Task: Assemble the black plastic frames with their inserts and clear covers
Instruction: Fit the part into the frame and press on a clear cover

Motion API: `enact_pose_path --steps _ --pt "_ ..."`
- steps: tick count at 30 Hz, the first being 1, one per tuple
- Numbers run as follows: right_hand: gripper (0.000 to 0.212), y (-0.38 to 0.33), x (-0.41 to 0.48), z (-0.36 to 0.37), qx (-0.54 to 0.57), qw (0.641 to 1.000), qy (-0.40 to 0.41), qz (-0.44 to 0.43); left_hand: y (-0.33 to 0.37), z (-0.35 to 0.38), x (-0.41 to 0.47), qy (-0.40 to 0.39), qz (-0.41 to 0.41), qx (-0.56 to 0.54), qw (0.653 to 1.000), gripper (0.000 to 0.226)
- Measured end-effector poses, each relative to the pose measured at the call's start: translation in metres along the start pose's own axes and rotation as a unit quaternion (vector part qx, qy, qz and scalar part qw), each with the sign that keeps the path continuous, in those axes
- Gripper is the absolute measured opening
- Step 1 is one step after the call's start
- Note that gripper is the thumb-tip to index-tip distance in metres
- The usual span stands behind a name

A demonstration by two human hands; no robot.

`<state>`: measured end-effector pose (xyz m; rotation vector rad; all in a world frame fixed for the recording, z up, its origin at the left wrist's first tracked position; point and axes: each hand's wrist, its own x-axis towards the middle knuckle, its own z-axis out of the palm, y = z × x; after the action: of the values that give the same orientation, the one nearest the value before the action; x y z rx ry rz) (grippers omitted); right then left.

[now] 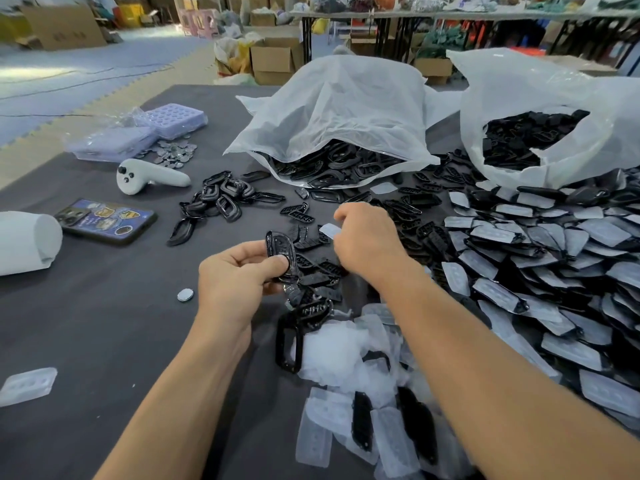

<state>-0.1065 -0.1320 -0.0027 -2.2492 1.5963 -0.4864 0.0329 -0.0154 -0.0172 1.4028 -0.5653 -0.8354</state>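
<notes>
1. Frame (pixel 280 252), head view: held above the table (pixel 104 323) centre, pinched at its lower end by the left hand (pixel 230 280), thumb pressed on the face.
2. Clear cover (pixel 329 231) is pinched by the right hand (pixel 363 242), fingers curled shut on it, just right of the frame, apart from it.
3. Frame is judged light, stiff, thin-walled, glossy so likely slippery; best gripped by the side rails, opening left free.
4. Cover is judged very light, thin, flexible; best taken by the edges, easily creased or smudged.
5. Loose inserts (pixel 313 244) lie under the hands; assembled pieces (pixel 540 258) are piled right; bag (pixel 346 140) of frames sits behind.
</notes>
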Motion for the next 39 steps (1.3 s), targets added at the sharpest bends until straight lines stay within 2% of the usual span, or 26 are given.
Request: enact_pose_path --steps 1,3,7,9,11,12,17,19,23,24,25,27,28,31,32,33,35,37,39 --pt "0.009 -0.002 0.006 0.002 -0.026 0.999 -0.016 -0.011 -0.001 -0.001 0.000 -0.003 -0.001 -0.002 1.000 0.026" --pt "0.016 -0.006 0.012 0.004 -0.054 0.998 -0.027 -0.011 -0.003 -0.002 0.002 -0.008 -0.001 -0.002 1.000 0.025" --pt "0.020 -0.007 -0.004 -0.009 -0.031 0.998 0.048 0.041 -0.003 0.000 0.004 -0.027 0.002 0.010 1.000 0.028" --pt "0.016 -0.001 -0.025 -0.019 0.105 0.990 0.081 0.049 -0.004 0.003 0.003 -0.032 -0.010 0.008 0.999 0.027" --pt "0.021 0.003 -0.055 -0.024 0.279 0.957 0.064 0.039 -0.005 0.009 0.001 -0.035 -0.014 0.015 0.999 0.021" --pt "0.023 0.007 -0.070 -0.022 0.333 0.941 0.053 0.036 -0.005 0.013 -0.002 -0.044 -0.011 0.021 0.999 0.020" --pt "0.012 0.022 -0.101 -0.010 0.464 0.880 0.062 0.080 -0.012 0.028 -0.024 -0.097 0.028 0.042 0.994 0.018" --pt "0.010 0.027 -0.101 -0.012 0.479 0.867 0.100 0.099 -0.015 0.029 -0.032 -0.124 0.045 0.047 0.990 0.021" --pt "0.009 0.034 -0.104 -0.017 0.428 0.884 0.155 0.106 -0.015 0.024 -0.040 -0.141 0.047 0.069 0.986 0.034" --pt "0.005 0.032 -0.105 -0.019 0.444 0.878 0.148 0.102 -0.014 0.022 -0.039 -0.142 0.042 0.076 0.986 0.033" --pt "0.010 0.027 -0.106 -0.021 0.480 0.862 0.133 0.097 -0.013 0.022 -0.039 -0.141 0.036 0.082 0.986 0.032" --pt "0.030 0.021 -0.105 -0.021 0.547 0.824 0.113 0.099 -0.012 0.022 -0.039 -0.137 0.029 0.083 0.987 0.030" --pt "0.033 0.019 -0.105 -0.020 0.559 0.815 0.113 0.099 -0.011 0.023 -0.039 -0.137 0.028 0.081 0.987 0.030" --pt "0.014 0.015 -0.107 -0.017 0.544 0.830 0.098 0.075 -0.011 0.023 -0.039 -0.139 0.034 0.084 0.986 0.029" --pt "0.021 0.015 -0.108 -0.016 0.545 0.832 0.082 0.065 -0.011 0.023 -0.039 -0.142 0.039 0.090 0.985 0.027" --pt "0.024 0.013 -0.110 -0.015 0.556 0.827 0.063 0.057 -0.011 0.023 -0.040 -0.149 0.045 0.098 0.983 0.023" --pt "0.014 0.009 -0.112 -0.014 0.580 0.812 0.042 0.046 -0.010 0.023 -0.042 -0.171 0.055 0.104 0.978 0.023" --pt "0.011 0.006 -0.113 -0.011 0.573 0.817 0.051 0.046 -0.008 0.022 -0.044 -0.180 0.054 0.099 0.977 0.035" --pt "0.015 0.005 -0.113 -0.006 0.533 0.840 0.088 0.052 -0.008 0.023 -0.045 -0.190 0.065 0.097 0.975 0.032"
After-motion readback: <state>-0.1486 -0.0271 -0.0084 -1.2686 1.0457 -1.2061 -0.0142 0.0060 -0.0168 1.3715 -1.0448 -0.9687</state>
